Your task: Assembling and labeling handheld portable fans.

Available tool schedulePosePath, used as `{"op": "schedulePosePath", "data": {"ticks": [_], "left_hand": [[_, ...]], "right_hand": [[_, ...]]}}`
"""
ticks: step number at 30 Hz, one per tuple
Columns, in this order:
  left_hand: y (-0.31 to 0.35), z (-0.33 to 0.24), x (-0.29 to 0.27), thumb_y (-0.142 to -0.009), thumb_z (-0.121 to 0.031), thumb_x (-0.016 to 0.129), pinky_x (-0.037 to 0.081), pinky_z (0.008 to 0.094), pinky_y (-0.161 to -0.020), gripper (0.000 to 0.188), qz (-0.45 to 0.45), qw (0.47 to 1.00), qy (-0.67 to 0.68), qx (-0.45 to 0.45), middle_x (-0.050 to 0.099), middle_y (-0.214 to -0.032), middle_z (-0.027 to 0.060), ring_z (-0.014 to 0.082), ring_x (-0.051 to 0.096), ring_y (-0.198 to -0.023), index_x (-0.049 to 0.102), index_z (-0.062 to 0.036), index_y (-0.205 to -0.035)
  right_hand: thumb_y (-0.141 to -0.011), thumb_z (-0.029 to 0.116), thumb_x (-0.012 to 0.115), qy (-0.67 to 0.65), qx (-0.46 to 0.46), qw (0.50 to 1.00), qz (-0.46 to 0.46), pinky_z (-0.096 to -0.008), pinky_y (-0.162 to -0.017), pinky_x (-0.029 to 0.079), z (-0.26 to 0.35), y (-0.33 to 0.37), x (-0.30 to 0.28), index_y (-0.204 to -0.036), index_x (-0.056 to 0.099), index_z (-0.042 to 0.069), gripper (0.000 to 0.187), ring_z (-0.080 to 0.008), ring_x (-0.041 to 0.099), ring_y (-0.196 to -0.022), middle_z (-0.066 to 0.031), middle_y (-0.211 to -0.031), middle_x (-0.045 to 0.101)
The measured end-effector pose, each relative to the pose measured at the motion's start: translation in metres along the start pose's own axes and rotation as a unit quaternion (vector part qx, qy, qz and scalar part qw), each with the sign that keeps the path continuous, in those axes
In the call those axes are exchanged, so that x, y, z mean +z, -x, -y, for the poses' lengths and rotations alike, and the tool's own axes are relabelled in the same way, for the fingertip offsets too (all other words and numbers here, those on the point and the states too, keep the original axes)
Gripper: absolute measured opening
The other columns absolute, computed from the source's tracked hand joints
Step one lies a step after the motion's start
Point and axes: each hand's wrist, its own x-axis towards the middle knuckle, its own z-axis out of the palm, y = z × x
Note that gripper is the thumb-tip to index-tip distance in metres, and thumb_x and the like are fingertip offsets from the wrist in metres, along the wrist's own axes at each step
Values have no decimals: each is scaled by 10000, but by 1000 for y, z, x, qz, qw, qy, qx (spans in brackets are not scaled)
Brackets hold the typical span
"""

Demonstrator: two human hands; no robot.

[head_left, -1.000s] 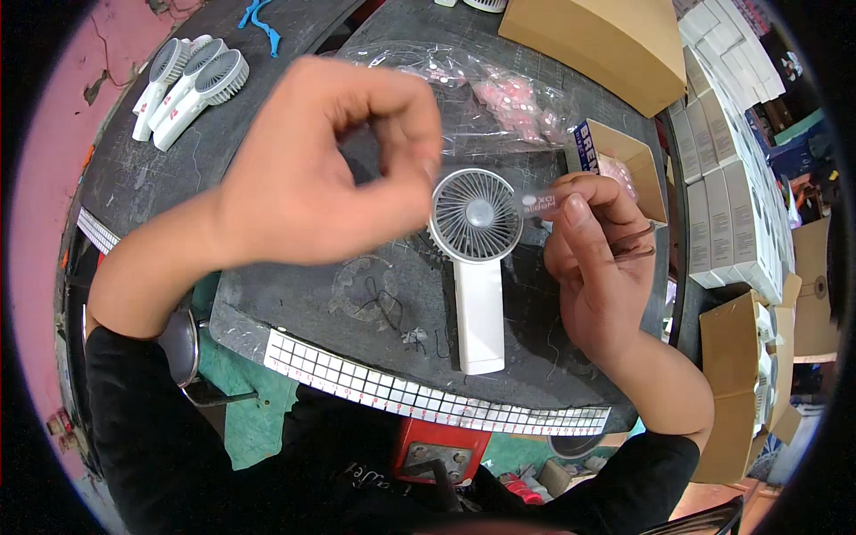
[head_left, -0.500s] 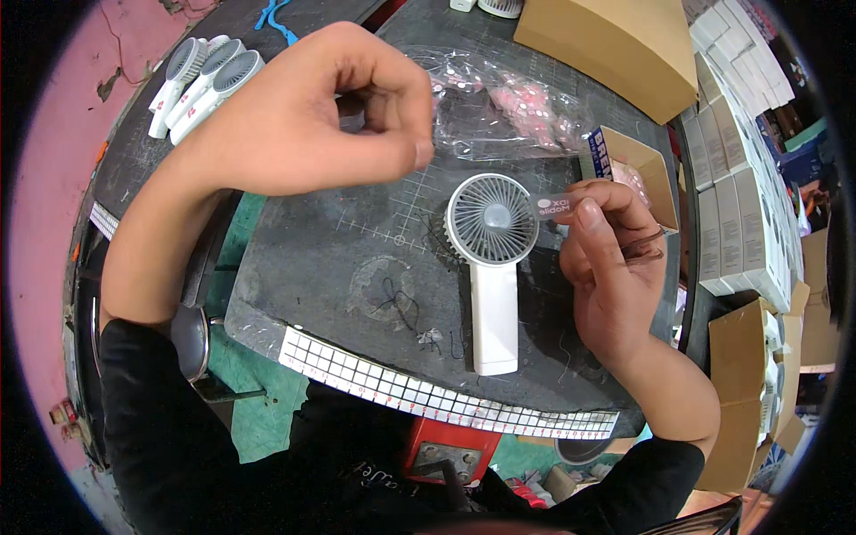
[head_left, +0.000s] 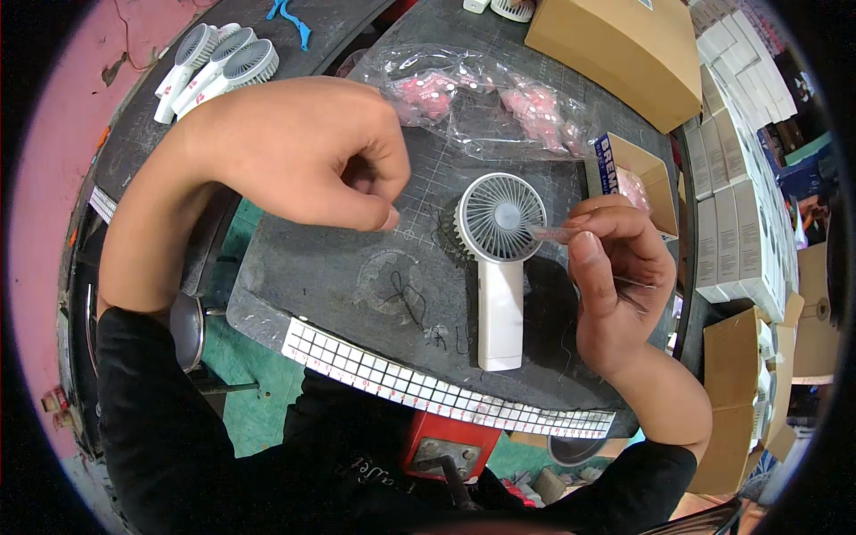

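Note:
A white handheld fan (head_left: 501, 312) lies face up on the dark mat, its round grille (head_left: 499, 214) toward the far side. My right hand (head_left: 629, 285) is beside the grille, with thumb and forefinger pinching a small translucent label (head_left: 551, 234) whose free end reaches over the grille's right edge. Left of the fan and above the mat, my left hand (head_left: 312, 156) is closed with fingers curled and thumb toward the forefinger. Whatever lies between those fingers, if anything, cannot be made out. Dark threads (head_left: 406, 299) lie on the mat left of the fan's handle.
A clear plastic bag (head_left: 473, 107) with pink-and-white pieces lies beyond the fan. An open carton (head_left: 658, 174) stands at the right, with a larger brown box (head_left: 615, 53) behind it. Several fans (head_left: 209, 71) lie at far left. White boxes (head_left: 744, 232) are stacked at right.
My left hand has come down and to the left, away from above the fan. My right hand has lowered slightly, and the label now tilts nearly edge-on over the grille.

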Motion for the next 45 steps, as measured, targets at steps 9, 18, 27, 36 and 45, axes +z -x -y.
{"op": "schedulePosePath", "data": {"ticks": [9,18,27,36,45], "left_hand": [[8,-21,12,-732,-135,727,375,327,-497,118,-220,970,-63,79,494,-565,37,210,497,-480,644,-52,-741],[-10,-46,50,-951,-135,725,357,187,-506,139,-101,887,448,-41,625,-685,-47,-8,499,-578,713,0,-920],[-19,-42,62,-966,-162,724,387,159,-517,160,-95,872,477,-50,652,-695,-33,-15,560,-607,729,-3,-950],[-11,-31,41,-942,-111,713,402,213,-518,120,-129,946,297,24,664,-704,-7,38,576,-592,697,0,-901],[-13,-16,31,-878,-134,748,489,318,-545,97,-46,979,117,159,703,-820,37,208,674,-668,699,-62,-921]], "right_hand": [[-800,-24,797,272,-164,948,19,-241,-537,461,13,-5,-4,-931,709,-5,159,-124,618,-647,-113,-840,674],[-680,103,830,409,-384,821,112,-256,-468,317,14,-6,-16,-1007,759,48,339,-105,522,-576,-38,-853,671],[-664,125,788,453,-435,769,118,-256,-486,278,15,-3,-15,-983,779,64,325,-99,428,-559,-30,-843,669],[-727,127,822,408,-329,842,132,-254,-482,354,21,-2,-7,-1053,761,49,341,-113,531,-585,-53,-876,680],[-875,95,768,143,33,980,134,-207,-477,308,27,-11,3,-1111,741,13,252,-20,426,-532,-108,-987,723]]}}
